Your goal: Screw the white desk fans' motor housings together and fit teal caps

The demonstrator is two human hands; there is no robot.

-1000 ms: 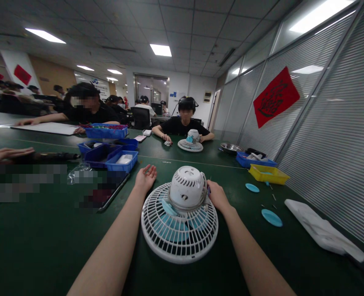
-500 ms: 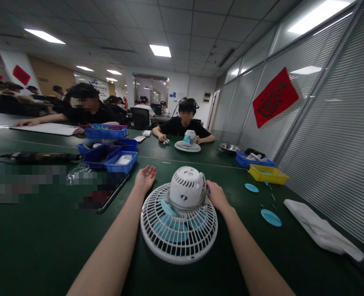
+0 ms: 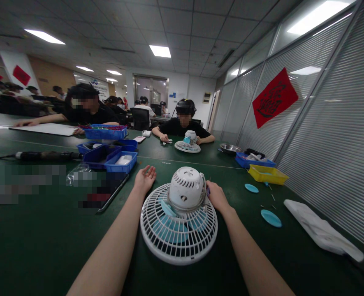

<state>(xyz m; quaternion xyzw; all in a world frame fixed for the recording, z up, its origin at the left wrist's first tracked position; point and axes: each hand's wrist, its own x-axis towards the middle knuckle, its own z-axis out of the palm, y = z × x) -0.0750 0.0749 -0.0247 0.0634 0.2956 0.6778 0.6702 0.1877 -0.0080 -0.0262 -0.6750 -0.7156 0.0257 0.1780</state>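
Note:
A white fan head (image 3: 186,185) lies face down in front of me, its round grille (image 3: 182,258) on the table and its motor housing upward. Light-blue blades (image 3: 171,228) show through the bars. My left hand (image 3: 145,179) rests palm up at the far left of the grille, fingers loosely apart and holding nothing. At the right side of the housing, my right hand (image 3: 217,195) is closed, its fingertips partly hidden. A small purple bit and a thin dark tip show by those fingers; what they belong to I cannot make out.
Blue trays (image 3: 121,161) and a dark flat device (image 3: 112,193) are on the left. To the right are a yellow tray (image 3: 268,174), light-blue discs (image 3: 271,218), small screws and a white fan stand piece (image 3: 322,230). Across the table, a person sits behind another fan (image 3: 188,146).
My hands and the fan have stayed in place. The person across has shifted their head slightly left and moved the small white piece by their hand.

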